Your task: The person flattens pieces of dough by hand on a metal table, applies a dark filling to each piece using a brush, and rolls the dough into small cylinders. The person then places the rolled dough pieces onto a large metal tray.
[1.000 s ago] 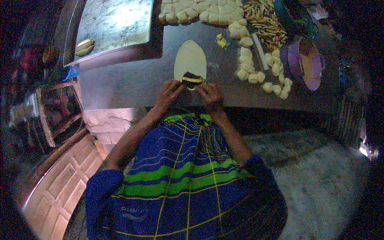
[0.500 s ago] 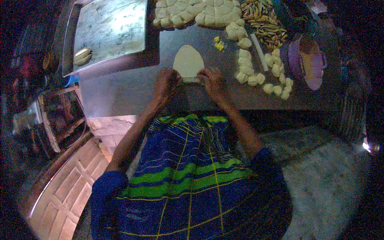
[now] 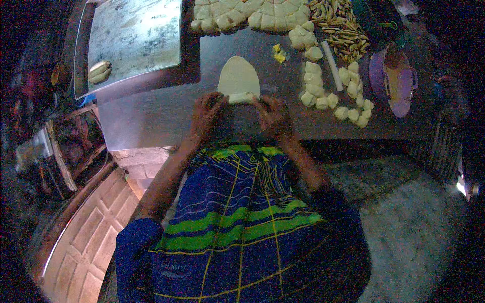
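A thin, tongue-shaped sheet of dough (image 3: pixel 238 73) lies flat on the table in front of me, its rounded end pointing away. Along its near edge the dough is folded into a small roll. My left hand (image 3: pixel 208 113) pinches the left end of this roll, and my right hand (image 3: pixel 273 114) has its fingers closed at the right end. Past the sheet, a yellow soft lump (image 3: pixel 279 54) sits on the tabletop. To the right are several pale dough balls (image 3: pixel 313 81) in rows, with a whitish stick (image 3: pixel 332 65) beside them.
A metal tray (image 3: pixel 136 40) at the far left carries a few shaped dough rolls (image 3: pixel 99 72). Cut dough blocks (image 3: pixel 278 16) line the table's far side, near a heap of brownish finger-shaped pieces (image 3: pixel 343 35). A purple tub (image 3: pixel 378 73) stands at the right of the metal table (image 3: pixel 151 113).
The near edge of the dough is rolled a little further, and its roll looks thicker. My hands have shifted slightly, showing more of the roll between them. The view has tilted a little.
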